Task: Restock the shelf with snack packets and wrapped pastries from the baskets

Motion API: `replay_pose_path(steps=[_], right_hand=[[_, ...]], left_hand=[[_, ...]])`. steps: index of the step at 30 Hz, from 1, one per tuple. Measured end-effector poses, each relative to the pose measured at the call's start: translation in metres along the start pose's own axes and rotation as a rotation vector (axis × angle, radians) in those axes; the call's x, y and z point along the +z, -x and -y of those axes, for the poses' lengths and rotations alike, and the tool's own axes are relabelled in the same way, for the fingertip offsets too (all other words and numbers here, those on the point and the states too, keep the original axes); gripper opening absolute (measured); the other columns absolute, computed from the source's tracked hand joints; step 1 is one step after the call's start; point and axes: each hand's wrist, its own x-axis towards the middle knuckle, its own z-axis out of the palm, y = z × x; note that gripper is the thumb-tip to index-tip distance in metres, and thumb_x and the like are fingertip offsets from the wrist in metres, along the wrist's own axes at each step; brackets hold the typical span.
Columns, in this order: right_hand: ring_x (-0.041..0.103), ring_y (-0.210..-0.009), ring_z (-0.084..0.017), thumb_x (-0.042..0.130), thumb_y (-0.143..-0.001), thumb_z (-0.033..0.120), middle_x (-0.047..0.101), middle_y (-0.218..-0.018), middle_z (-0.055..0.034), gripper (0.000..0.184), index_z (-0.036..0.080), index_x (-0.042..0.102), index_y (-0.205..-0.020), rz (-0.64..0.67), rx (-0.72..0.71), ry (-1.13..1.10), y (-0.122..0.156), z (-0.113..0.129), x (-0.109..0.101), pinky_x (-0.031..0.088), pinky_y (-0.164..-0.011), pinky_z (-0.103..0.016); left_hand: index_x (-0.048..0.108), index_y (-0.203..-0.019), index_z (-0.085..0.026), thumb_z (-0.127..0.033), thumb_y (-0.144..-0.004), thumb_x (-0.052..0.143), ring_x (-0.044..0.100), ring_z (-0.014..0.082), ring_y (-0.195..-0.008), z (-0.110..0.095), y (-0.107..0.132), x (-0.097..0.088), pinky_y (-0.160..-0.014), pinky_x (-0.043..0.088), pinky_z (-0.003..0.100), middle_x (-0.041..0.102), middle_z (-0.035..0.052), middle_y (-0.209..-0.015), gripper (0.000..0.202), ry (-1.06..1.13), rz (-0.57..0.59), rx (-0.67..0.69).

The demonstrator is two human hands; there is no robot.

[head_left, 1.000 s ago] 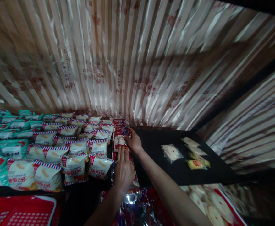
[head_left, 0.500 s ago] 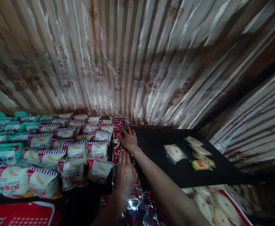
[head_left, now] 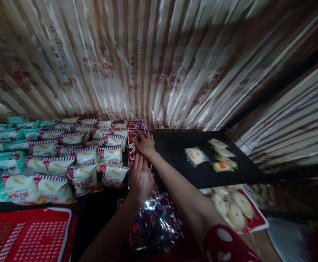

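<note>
A line of dark red printed packets lies along the right side of the snack bags, at the middle of the black table. My right hand rests on these packets with its fingers spread apart. Just nearer to me, my left hand lies flat over the same row, fingers stretched forward. Both palms hide part of the packets. Below my forearms is a heap of shiny dark red and blue packets.
White snack bags and teal bags stand in rows at left. A red basket is at front left. Right of my arms lie a clear packet and yellow packets. A red-edged container holds round pale pieces.
The view has tilted downward, so everything sits higher in the picture and more of the basket and the shiny heap shows. Both hands stay on the red packets, nearly unchanged in pose.
</note>
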Motion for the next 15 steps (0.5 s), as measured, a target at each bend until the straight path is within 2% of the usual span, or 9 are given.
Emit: replay_pose_path(steps=[3, 6, 8, 10, 12, 13, 15], right_hand=[[0.025, -0.135, -0.029, 0.05, -0.084, 0.045, 0.035, -0.144, -0.0119, 0.052, 0.02, 0.049, -0.13, -0.119, -0.033, -0.135, 0.017, -0.019, -0.004, 0.025, -0.107, -0.042], [0.04, -0.126, -0.022, 0.046, -0.086, 0.036, 0.048, -0.132, -0.0134, 0.04, 0.014, 0.057, -0.118, -0.297, -0.088, -0.32, 0.05, -0.049, -0.012, 0.033, -0.103, -0.034], [0.049, -0.113, -0.02, 0.043, -0.087, 0.037, 0.055, -0.121, -0.0124, 0.036, 0.015, 0.058, -0.112, -0.435, -0.091, -0.455, 0.081, -0.073, -0.017, 0.038, -0.097, -0.033], [0.056, -0.098, -0.018, 0.042, -0.087, 0.042, 0.059, -0.107, -0.0089, 0.036, 0.018, 0.057, -0.109, -0.537, -0.008, -0.583, 0.119, -0.096, -0.017, 0.043, -0.089, -0.032], [0.058, -0.08, -0.016, 0.041, -0.087, 0.046, 0.06, -0.093, -0.0052, 0.036, 0.019, 0.053, -0.107, -0.565, 0.147, -0.722, 0.16, -0.118, -0.009, 0.046, -0.076, -0.029], [0.056, -0.072, -0.015, 0.04, -0.087, 0.047, 0.059, -0.086, -0.0032, 0.037, 0.019, 0.051, -0.107, -0.536, 0.215, -0.753, 0.18, -0.127, -0.002, 0.046, -0.072, -0.028], [0.056, -0.069, -0.016, 0.04, -0.087, 0.047, 0.06, -0.078, -0.002, 0.033, 0.02, 0.053, -0.101, -0.413, 0.319, -0.692, 0.217, -0.143, 0.021, 0.045, -0.07, -0.028]], left_hand=[[0.058, -0.115, -0.004, -0.014, -0.083, 0.041, 0.035, 0.0289, -0.132, -0.003, 0.002, -0.009, -0.106, 0.035, 0.047, 0.053, 0.0185, -0.129, 0.037, -0.008, -0.042, 0.032], [0.063, -0.105, -0.009, -0.016, -0.085, 0.041, 0.049, 0.0277, -0.119, -0.009, 0.012, -0.021, -0.1, 0.041, 0.046, 0.063, 0.015, -0.115, 0.031, 0.008, -0.09, 0.098], [0.063, -0.102, -0.012, -0.014, -0.085, 0.04, 0.056, 0.0231, -0.105, -0.014, 0.029, -0.028, -0.094, 0.045, 0.041, 0.066, 0.0116, -0.104, 0.029, 0.085, -0.105, 0.214], [0.062, -0.101, -0.015, -0.012, -0.084, 0.039, 0.06, 0.0183, -0.092, -0.02, 0.058, -0.03, -0.087, 0.048, 0.036, 0.068, 0.009, -0.094, 0.028, 0.199, -0.091, 0.37], [0.061, -0.099, -0.014, -0.011, -0.083, 0.039, 0.061, 0.016, -0.078, -0.022, 0.096, -0.025, -0.08, 0.05, 0.033, 0.067, 0.0073, -0.082, 0.027, 0.297, -0.025, 0.501], [0.061, -0.1, -0.014, -0.011, -0.082, 0.04, 0.061, 0.0155, -0.075, -0.021, 0.116, -0.019, -0.077, 0.051, 0.031, 0.067, 0.0071, -0.079, 0.028, 0.331, 0.042, 0.522], [0.062, -0.098, -0.016, -0.011, -0.08, 0.042, 0.061, 0.0166, -0.075, -0.013, 0.153, -0.001, -0.075, 0.052, 0.031, 0.066, 0.0066, -0.076, 0.028, 0.359, 0.281, 0.421]])
